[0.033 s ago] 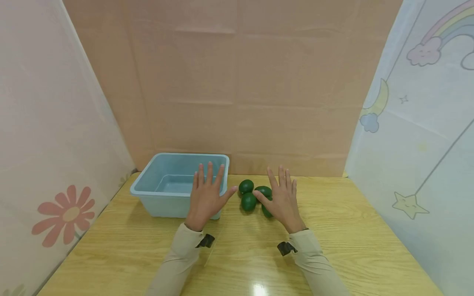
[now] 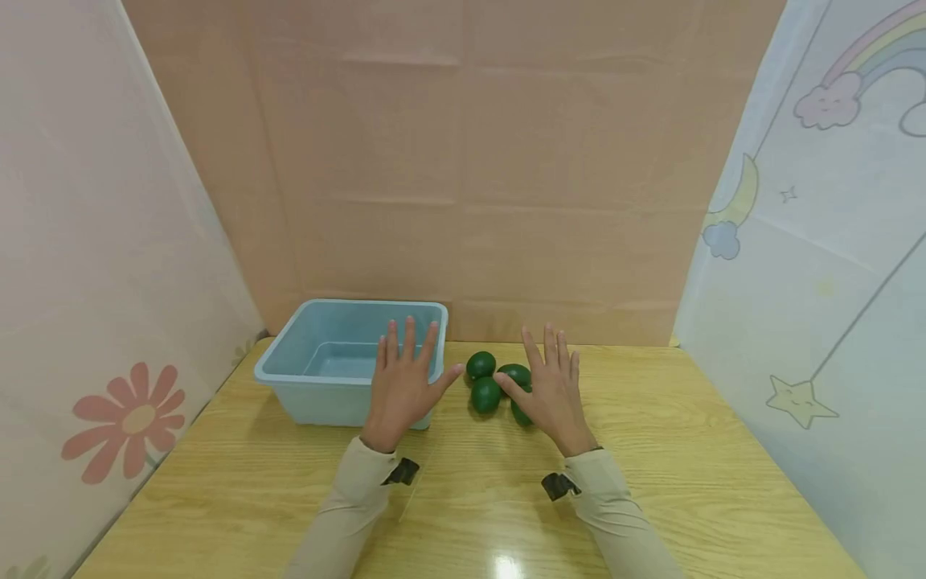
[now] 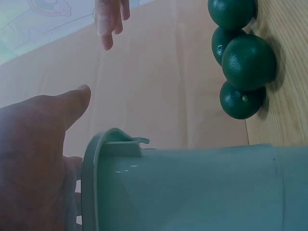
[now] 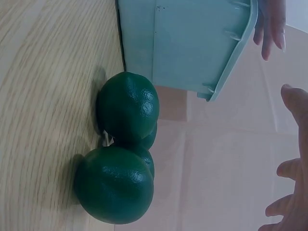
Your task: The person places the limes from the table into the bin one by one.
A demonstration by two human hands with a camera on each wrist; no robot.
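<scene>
Several smooth, dark green, rounded fruits (image 2: pixel 485 396) lie clustered on the wooden table, right of a light blue plastic tub (image 2: pixel 318 402). My left hand (image 2: pixel 403 390) is held over the tub's right side, palm down, fingers spread and straight, holding nothing. In the left wrist view, its thumb stands out beside the tub's rim (image 3: pixel 89 192). My right hand (image 2: pixel 553 398) hovers above the right part of the cluster with fingers extended, partly hiding the fruits there in the head view. From the right wrist, the nearest fruit (image 4: pixel 115 185) sits on the table, apart from that hand.
The tub's inside shows a bare bottom (image 2: pixel 340 360). A plain tan backdrop (image 2: pixel 463 201) stands behind the table (image 2: pixel 687 466). Printed sheets (image 2: pixel 817 305) hang along both sides. Black straps (image 2: pixel 560 486) sit at the wrists.
</scene>
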